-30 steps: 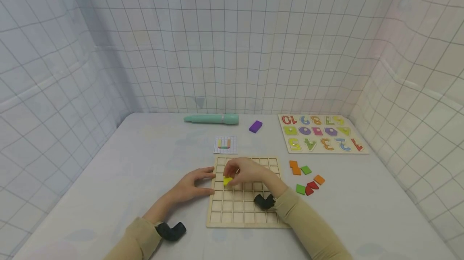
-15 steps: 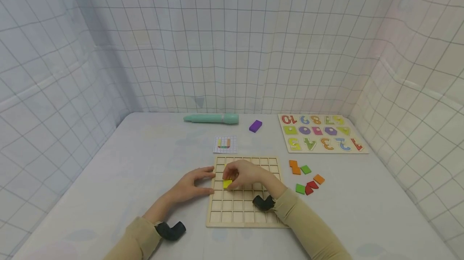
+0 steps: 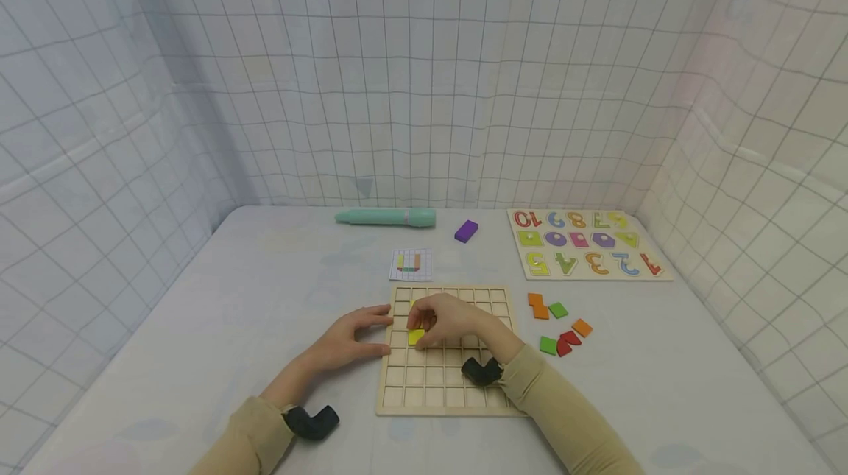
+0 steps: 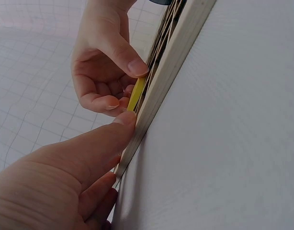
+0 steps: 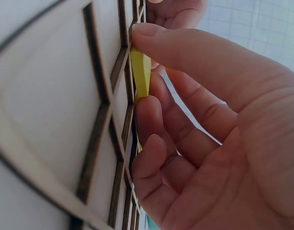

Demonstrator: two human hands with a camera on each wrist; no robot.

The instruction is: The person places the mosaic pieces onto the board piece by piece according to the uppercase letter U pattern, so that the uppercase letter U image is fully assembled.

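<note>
My right hand (image 3: pixel 450 317) pinches a yellow square tile (image 3: pixel 416 336) between thumb and fingers, at a cell near the left side of the wooden grid board (image 3: pixel 453 411). In the right wrist view the tile (image 5: pixel 141 72) is slightly tilted against the grid ribs. A second yellow piece (image 3: pixel 414 304) peeks out just behind the fingers, mostly hidden. My left hand (image 3: pixel 347 339) lies along the board's left edge, its thumb and fingertips touching the rim; in the left wrist view its thumb is close to the yellow tile (image 4: pixel 136 93).
Behind the board lies a pattern card (image 3: pixel 411 265) with a coloured U shape. Loose orange (image 3: pixel 582 328), green (image 3: pixel 548 345) and red tiles (image 3: pixel 570 338) are to the right. Farther back are a teal marker-shaped object (image 3: pixel 386 217), a purple block (image 3: pixel 467 231) and a number puzzle (image 3: pixel 589 245).
The yellow tile has gone from raised and tilted to lying nearly flat at the grid cell, as my right hand lowered slightly. My left hand has stayed in place.
</note>
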